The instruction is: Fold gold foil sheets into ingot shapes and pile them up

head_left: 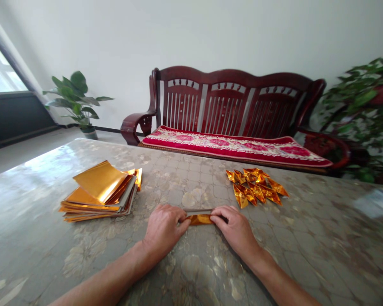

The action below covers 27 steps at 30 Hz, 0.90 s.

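The fingers [181,225] of the left hand [162,229] and the fingers [217,218] of the right hand [234,231] are curled closed, gripping opposite ends of a folded gold foil strip [199,219]; a narrow grey edge [198,210] runs along the strip's far side, between the hands; the strip sits low on a glossy patterned table top [306,242], directly in front of the person; left of the left hand lies a loose stack of gold foil sheets [98,191], grey edges showing along its side; beyond the right hand, well clear of it, lies a cluster of folded triangular gold foil pieces [253,187]; past the table stands a dark red wooden bench [232,100] with a crimson floral seat cushion [230,146]; a potted broadleaf plant [75,100] stands near the window [0,68] on the left; a leafy plant [360,102] crowds the bench's right end.
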### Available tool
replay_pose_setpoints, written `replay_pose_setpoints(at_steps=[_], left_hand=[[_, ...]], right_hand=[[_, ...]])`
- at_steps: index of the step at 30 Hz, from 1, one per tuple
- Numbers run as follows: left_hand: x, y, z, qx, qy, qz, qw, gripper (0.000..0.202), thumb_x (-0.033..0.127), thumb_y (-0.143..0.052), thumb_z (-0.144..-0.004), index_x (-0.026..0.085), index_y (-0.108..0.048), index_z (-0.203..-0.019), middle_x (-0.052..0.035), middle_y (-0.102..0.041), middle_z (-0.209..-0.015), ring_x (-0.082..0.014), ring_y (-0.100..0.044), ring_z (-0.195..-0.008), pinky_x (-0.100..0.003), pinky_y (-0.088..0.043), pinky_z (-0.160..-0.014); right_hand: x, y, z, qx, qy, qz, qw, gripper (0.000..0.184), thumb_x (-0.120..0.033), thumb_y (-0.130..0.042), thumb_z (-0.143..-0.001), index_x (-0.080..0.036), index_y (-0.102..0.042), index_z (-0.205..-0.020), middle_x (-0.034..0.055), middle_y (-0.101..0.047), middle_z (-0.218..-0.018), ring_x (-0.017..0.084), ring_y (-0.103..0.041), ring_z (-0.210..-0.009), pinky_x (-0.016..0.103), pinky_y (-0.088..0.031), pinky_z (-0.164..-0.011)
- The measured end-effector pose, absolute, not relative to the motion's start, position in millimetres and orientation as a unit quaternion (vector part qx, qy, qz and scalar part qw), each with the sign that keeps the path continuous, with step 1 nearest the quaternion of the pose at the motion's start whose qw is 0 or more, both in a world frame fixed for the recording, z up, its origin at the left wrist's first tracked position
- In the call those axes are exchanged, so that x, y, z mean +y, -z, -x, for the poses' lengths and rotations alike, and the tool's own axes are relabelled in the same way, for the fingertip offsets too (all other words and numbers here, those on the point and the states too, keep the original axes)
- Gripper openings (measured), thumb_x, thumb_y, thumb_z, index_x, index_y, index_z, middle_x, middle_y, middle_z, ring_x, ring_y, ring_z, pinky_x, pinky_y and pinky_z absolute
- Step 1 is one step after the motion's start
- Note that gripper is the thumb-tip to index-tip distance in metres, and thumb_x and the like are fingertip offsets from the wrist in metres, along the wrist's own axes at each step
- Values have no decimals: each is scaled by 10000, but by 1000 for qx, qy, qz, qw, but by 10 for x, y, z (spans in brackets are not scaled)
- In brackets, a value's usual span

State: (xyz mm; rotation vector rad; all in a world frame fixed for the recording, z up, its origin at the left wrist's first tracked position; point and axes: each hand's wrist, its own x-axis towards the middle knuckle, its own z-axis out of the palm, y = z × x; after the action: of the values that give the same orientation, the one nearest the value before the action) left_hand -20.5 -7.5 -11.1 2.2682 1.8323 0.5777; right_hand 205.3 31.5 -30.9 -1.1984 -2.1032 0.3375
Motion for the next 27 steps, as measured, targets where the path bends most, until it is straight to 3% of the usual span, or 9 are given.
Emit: replay_pose_setpoints(at_steps=[27], left_hand=[[-45,141,198,628,-201,-751,35,205,336,-652,-859,242,-658,-678,19,-704,-744,-193,-583,-794,-338,-279,-720]], right_hand=[[390,312,-1994,-756,-173,568,275,166,-285,-614,-821,-227,-637,-667,14,-607,-801,191,-595,-783,306,-423,-737]])
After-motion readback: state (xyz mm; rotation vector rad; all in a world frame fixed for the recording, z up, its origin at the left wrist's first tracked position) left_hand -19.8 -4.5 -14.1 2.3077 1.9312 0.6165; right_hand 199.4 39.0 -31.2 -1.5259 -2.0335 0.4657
